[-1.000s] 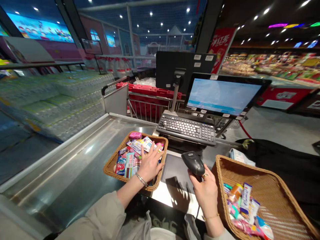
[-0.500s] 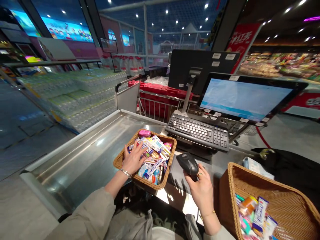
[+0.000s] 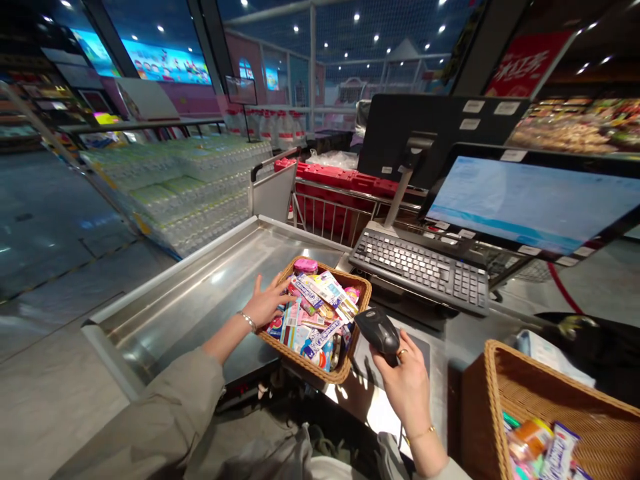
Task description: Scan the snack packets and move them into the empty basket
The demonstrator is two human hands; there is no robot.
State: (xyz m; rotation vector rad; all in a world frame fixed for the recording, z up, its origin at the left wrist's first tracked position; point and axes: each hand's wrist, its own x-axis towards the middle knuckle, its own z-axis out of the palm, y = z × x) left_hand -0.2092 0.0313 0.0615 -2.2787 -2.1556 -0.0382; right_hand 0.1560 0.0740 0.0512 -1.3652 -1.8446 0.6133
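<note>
My left hand (image 3: pixel 266 304) reaches over the left rim of a wicker basket (image 3: pixel 306 365), its fingers spread above the packets. Nothing shows in its grasp, and whether a fingertip touches a packet I cannot tell. Small wrapped snacks (image 3: pixel 320 313) fill this basket, among them blue-and-white wrappers and a pink case (image 3: pixel 305 267) at the back. To the right of the basket, my right hand (image 3: pixel 407 377) is wrapped around a black barcode scanner (image 3: pixel 379 329), its head toward the basket's right rim.
A larger wicker basket (image 3: pixel 493 393) with several snacks stands at the right. Behind the scanner are a keyboard (image 3: pixel 425 270) and a lit monitor (image 3: pixel 537 203). The metal counter (image 3: pixel 200 300) has a raised edge at left; a shopping cart (image 3: pixel 327 217) stands beyond.
My left hand has drawn back leftward from over the packets to the basket's left rim. The view has turned left, shifting the scene rightward. My right hand still holds the scanner.
</note>
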